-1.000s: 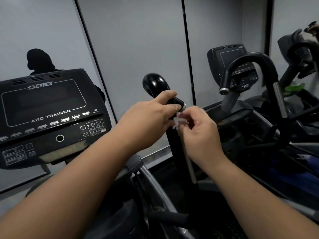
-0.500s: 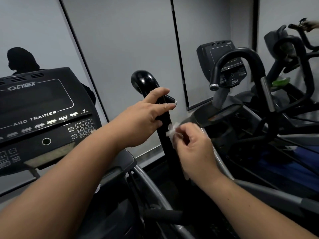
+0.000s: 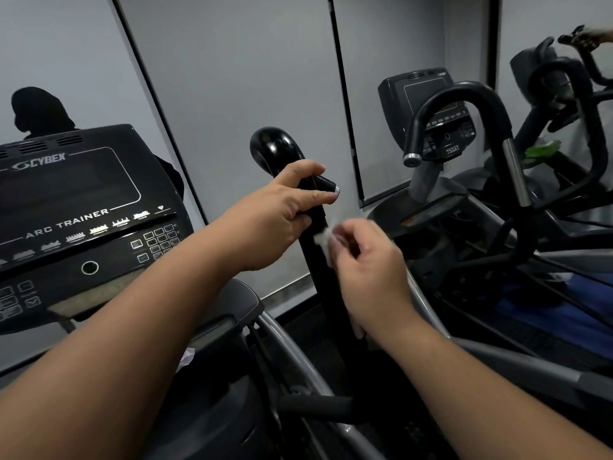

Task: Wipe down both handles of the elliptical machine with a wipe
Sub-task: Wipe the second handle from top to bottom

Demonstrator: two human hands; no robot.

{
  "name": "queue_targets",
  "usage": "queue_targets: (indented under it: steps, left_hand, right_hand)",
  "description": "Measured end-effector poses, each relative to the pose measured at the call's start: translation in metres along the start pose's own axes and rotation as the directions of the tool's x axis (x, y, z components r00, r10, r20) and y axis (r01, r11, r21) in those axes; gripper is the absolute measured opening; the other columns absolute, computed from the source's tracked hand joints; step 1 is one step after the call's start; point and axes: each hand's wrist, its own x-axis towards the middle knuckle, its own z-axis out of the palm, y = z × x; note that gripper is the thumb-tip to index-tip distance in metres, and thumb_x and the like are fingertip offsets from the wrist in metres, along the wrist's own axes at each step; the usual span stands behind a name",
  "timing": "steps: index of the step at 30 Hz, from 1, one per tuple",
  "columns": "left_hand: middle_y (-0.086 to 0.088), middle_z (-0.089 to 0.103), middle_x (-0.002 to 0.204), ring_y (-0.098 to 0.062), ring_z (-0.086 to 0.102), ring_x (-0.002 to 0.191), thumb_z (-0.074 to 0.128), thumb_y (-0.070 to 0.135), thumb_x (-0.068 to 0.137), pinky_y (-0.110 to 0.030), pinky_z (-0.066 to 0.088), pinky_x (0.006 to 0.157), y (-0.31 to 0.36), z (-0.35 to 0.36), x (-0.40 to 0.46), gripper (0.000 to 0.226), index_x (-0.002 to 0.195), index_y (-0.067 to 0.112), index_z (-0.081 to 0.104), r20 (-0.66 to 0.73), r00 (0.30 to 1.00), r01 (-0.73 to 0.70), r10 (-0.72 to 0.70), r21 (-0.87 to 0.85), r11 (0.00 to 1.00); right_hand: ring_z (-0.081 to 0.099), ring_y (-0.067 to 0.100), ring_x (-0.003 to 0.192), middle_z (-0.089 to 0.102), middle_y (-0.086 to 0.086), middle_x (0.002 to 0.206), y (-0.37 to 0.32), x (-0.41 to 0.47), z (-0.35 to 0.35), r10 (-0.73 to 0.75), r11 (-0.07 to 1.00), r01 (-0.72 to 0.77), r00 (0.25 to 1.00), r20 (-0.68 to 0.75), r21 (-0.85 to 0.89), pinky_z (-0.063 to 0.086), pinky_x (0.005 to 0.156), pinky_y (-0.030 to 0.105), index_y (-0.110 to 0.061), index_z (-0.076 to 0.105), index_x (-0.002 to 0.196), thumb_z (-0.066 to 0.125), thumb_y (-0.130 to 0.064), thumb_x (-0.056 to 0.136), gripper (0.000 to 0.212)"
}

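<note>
The wipe (image 3: 323, 234) is bunched white against the upright black handle (image 3: 318, 260), pinched in the right hand (image 3: 368, 270) fingers. The left hand (image 3: 282, 214) curls around the handle above, probably steadying it. The console (image 3: 76, 207) stands left.

A second ago the right hand (image 3: 368, 270) held the white wipe (image 3: 323, 239) up by the short side grip (image 3: 326, 187), almost touching the left hand (image 3: 282, 217). Since then it has dropped down the black handle (image 3: 318, 260), so the wipe now lies against the upright post below that grip, pinched in blurred fingertips, perhaps still sliding. The left hand's index finger, earlier laid over the side grip, has lifted slightly above it, thumb beneath. The head has turned a little to the right.
</note>
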Motion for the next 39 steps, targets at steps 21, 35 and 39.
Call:
queue_targets:
  steps: [21,35,39]
  left_hand:
    - [0.019,0.026,0.155,-0.005,0.042,0.132,0.049,-0.001,0.098,-0.013,0.031,0.108,0.008,0.007,-0.001,0.049,0.139,0.024,0.059,-0.068,0.996,0.059,-0.059,-0.006,0.998]
    - [0.021,0.027,0.154,-0.007,0.047,0.13,0.049,0.0,0.097,-0.023,0.037,0.112,0.007,0.011,0.0,0.048,0.136,0.025,0.061,-0.09,0.994,0.065,-0.065,-0.011,0.998]
    - [0.021,0.029,0.152,-0.003,0.046,0.128,0.049,0.0,0.096,-0.02,0.037,0.108,0.007,0.01,0.0,0.048,0.134,0.026,0.063,-0.108,0.992,0.063,-0.065,-0.024,0.998]
  right_hand:
    - [0.061,0.013,0.088,0.061,-0.012,0.087,0.041,-0.059,-0.013,0.034,0.999,-0.035,0.998,0.055,0.026,0.05,0.077,0.039,-0.029,0.062,0.09,0.061,-0.02,0.096,0.011]
    - [0.062,0.016,0.069,0.067,-0.002,0.076,0.058,-0.061,-0.01,0.28,0.949,-0.296,0.949,0.145,0.103,0.047,0.064,0.032,-0.027,0.067,0.087,0.061,-0.026,0.094,0.009]
    - [0.061,0.016,0.068,0.065,-0.002,0.071,0.034,-0.018,-0.002,0.204,0.972,-0.216,0.971,0.122,0.094,0.051,0.064,0.036,-0.019,0.067,0.085,0.062,-0.017,0.092,0.009]
